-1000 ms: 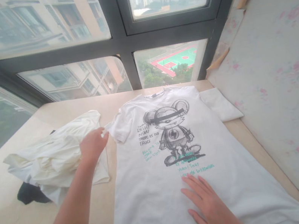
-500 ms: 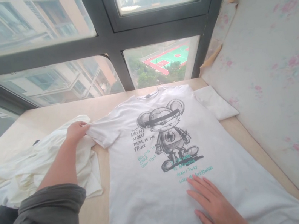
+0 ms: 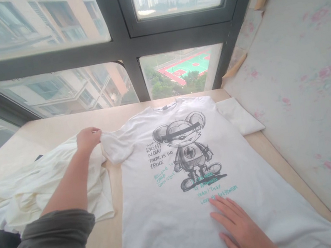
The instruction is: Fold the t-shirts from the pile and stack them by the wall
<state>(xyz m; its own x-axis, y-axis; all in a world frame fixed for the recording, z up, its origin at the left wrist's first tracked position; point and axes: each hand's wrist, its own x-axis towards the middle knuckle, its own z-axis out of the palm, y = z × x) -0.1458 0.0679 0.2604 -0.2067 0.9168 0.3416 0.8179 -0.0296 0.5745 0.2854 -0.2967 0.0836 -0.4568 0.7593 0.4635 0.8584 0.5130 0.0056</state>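
Note:
A white T-shirt (image 3: 248,161) with a cartoon mouse print lies face up on the wooden table (image 3: 43,132), collar toward the window. My left hand (image 3: 88,138) is closed in a pinch on the end of the shirt's left sleeve (image 3: 115,145), holding it out to the side. My right hand (image 3: 241,227) lies flat, fingers stretched out, on the shirt's lower front just below the printed text. The right sleeve (image 3: 240,115) lies spread against the wall side.
A crumpled cream-white garment (image 3: 36,188) lies left of the shirt, under my left arm. A dark cloth (image 3: 1,243) peeks out at the table's left edge. A floral-papered wall (image 3: 313,95) borders the right; dark-framed windows (image 3: 127,45) run behind.
My left hand reached across, pinched the left sleeve and drew it outward and slightly up. My right hand stayed flat on the shirt's lower front.

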